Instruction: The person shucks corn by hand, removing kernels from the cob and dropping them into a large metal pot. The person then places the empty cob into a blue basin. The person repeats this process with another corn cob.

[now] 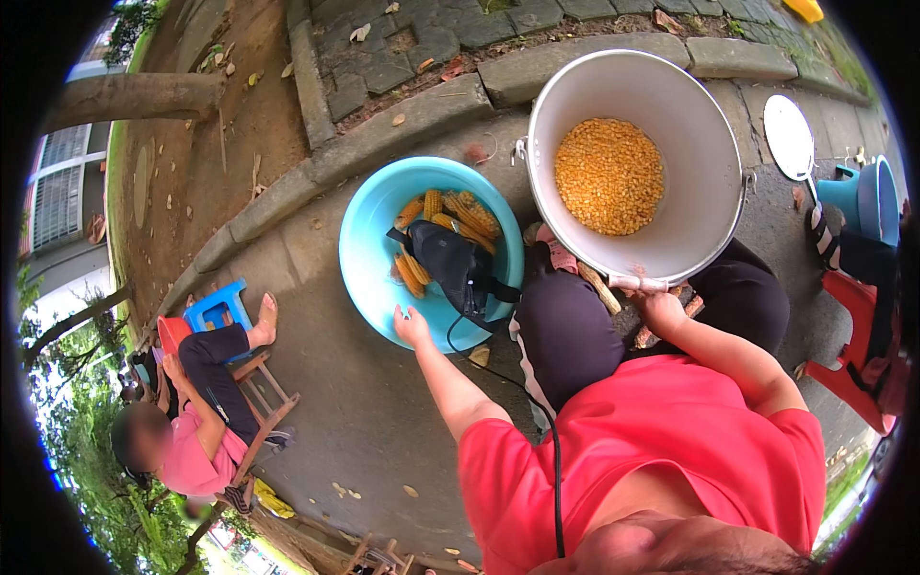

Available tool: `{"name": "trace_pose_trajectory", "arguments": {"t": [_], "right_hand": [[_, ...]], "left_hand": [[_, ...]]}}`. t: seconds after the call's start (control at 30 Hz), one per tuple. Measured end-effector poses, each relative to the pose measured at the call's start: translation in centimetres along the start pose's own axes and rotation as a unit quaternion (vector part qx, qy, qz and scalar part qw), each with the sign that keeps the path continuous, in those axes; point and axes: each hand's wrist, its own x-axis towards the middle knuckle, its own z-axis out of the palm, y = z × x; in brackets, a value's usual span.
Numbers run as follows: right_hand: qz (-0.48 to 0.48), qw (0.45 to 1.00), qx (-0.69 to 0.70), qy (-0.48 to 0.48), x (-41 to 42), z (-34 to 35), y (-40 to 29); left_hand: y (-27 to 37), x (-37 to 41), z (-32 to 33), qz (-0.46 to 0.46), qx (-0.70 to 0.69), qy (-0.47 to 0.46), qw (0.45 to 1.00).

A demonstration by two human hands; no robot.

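My left hand (412,327) is at the near-left rim of a light blue plastic basin (359,230), fingers apart and holding nothing. In the basin lie corn cobs with yellow kernels (471,219) and a black bag (449,266) with a black cable running from it towards me. My right hand (663,314) is against the handle grip (637,283) at the near rim of a large metal pot (690,237); its fingertips are partly hidden, so its hold is unclear. Loose corn kernels (609,176) cover part of the pot's bottom. Bare cobs (600,289) lie below the pot, between my knees.
A stone curb (417,118) runs beyond the basin and pot. On the left, a person (205,445) sits on a wooden chair (269,410) by a blue stool (219,309). At right are a red plastic stool (852,345), blue containers (844,192) and a white round lid (788,136).
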Motion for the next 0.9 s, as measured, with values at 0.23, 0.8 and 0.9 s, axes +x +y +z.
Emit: {"name": "trace_pose_trajectory", "arguments": {"t": [0.23, 0.8, 0.9], "right_hand": [[-0.048, 0.962, -0.230, 0.140, 6.2, 11.1, 4.2], [-0.025, 0.820, 0.567, -0.066, 5.0, 1.0, 3.1], [-0.015, 0.829, 0.555, -0.066, 4.9, 1.4, 3.3]], "left_hand": [[-3.8, 3.0, 0.8, -0.009, 0.067, 0.016, 0.998], [-2.0, 6.1, 5.0, -0.050, 0.046, -0.131, 0.989], [-2.0, 7.0, 5.3, -0.034, 0.042, -0.145, 0.988]]}}
